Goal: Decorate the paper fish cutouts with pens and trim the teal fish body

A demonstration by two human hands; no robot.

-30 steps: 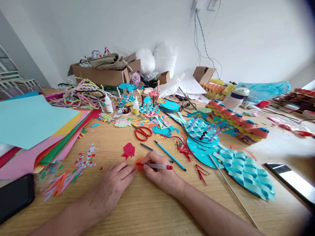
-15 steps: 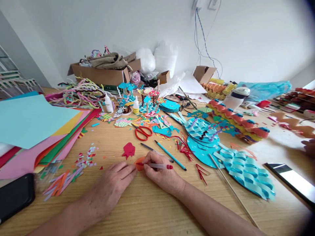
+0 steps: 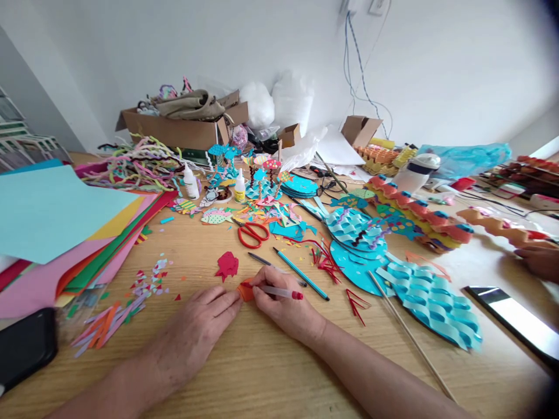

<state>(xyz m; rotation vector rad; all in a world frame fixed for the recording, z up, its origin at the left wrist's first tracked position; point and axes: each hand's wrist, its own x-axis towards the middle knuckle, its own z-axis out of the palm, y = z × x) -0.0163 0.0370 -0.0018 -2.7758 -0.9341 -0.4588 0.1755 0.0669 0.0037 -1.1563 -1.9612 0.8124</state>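
Note:
My right hand [image 3: 276,299] is closed round a red felt-tip pen [image 3: 282,292] with a clear barrel. Its tip meets a small orange paper piece [image 3: 246,291] on the table, partly covered by my fingers. My left hand [image 3: 208,319] lies flat, fingertips on the left edge of that orange piece. Just beyond it is a dark red paper cutout [image 3: 227,265]. A grey pen [image 3: 266,263] and a blue felt-tip pen [image 3: 301,273] lie beyond my right hand, with red-handled scissors [image 3: 252,234] behind them.
Coloured paper sheets [image 3: 56,215] and a black phone [image 3: 28,346] lie at left. Turquoise woven paper [image 3: 437,305], a wooden stick [image 3: 414,340] and another phone [image 3: 510,314] are at right. Glue bottles [image 3: 191,181] stand behind. Another person's hand [image 3: 541,262] is at the right edge.
The view has shifted slightly. At the right edge, the other person's hand reaches further in, beside the orange egg-carton strip. My own hands keep nearly the same pose on the orange paper.

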